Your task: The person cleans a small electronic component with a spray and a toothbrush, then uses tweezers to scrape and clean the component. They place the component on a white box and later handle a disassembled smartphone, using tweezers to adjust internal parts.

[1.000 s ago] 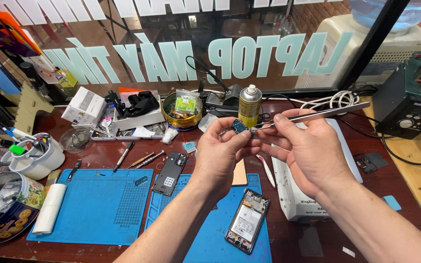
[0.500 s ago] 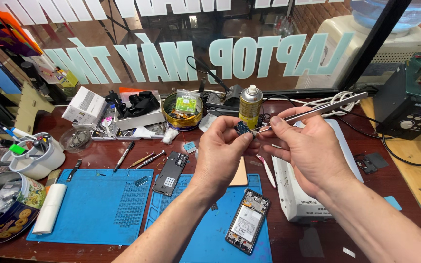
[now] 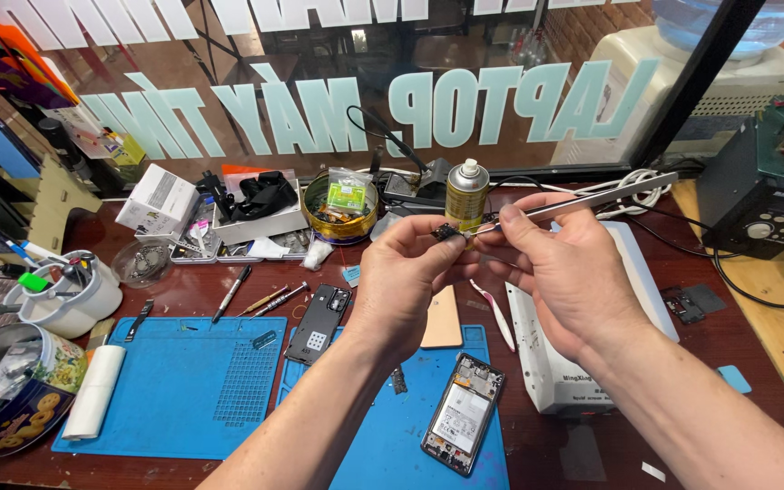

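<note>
My left hand [image 3: 406, 277] is raised above the desk and pinches a small dark electronic part [image 3: 446, 231] between thumb and fingertips. My right hand [image 3: 564, 272] holds long metal tweezers [image 3: 583, 200], whose tips touch that part. Below the hands an opened phone [image 3: 463, 425] lies face down on a blue work mat [image 3: 383, 445], its battery and board exposed. A dark phone back cover [image 3: 318, 324] rests between the two mats.
A spray can [image 3: 466, 192], a round tin of parts [image 3: 339, 207] and a white box [image 3: 161, 201] stand at the back. A second blue mat [image 3: 183, 381], a white cup of tools [image 3: 65, 295], a white device [image 3: 555, 363] and a soldering station [image 3: 764, 195] surround the work area.
Both hands stay together at the same spot. The tweezers' far end has tilted slightly upward and the small part has turned a little between my left fingers.
</note>
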